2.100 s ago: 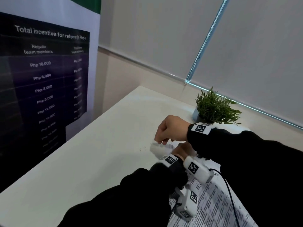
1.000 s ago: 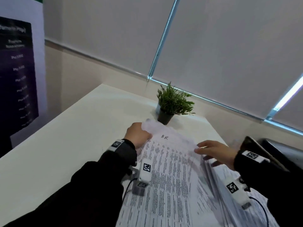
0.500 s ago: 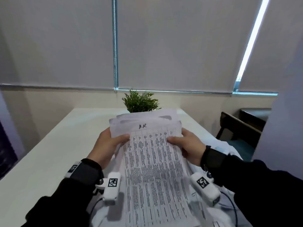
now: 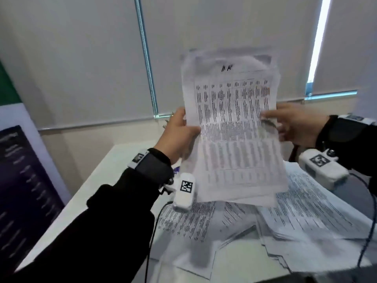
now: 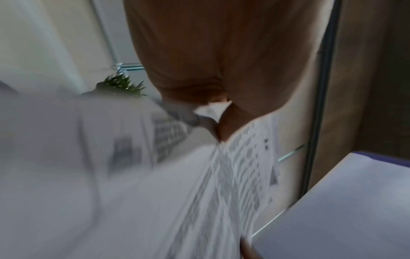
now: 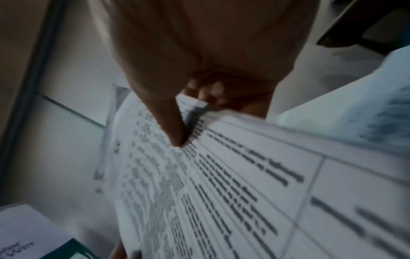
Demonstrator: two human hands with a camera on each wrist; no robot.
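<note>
Black long sleeves, left sleeve (image 4: pixel 114 211) and right sleeve (image 4: pixel 355 137). Black wristband (image 4: pixel 153 166) with white marker tag (image 4: pixel 137 157). Under each wrist a rounded white pod (image 4: pixel 184 189), stamped with a black-and-white square code, trailing a thin black cable (image 4: pixel 152 231). Left hand (image 4: pixel 179 135) and right hand (image 4: pixel 297 125) bare.

Before me the white table (image 4: pixel 114 160) bears a loose, overlapping spread of printed sheets (image 4: pixel 306 211) across its near and right parts.

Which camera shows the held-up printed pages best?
The head view: the pages show whole, upright, left hand and right hand gripping their sides. The left wrist view shows a blurred edge; the right wrist view, a close, cropped patch.
</note>
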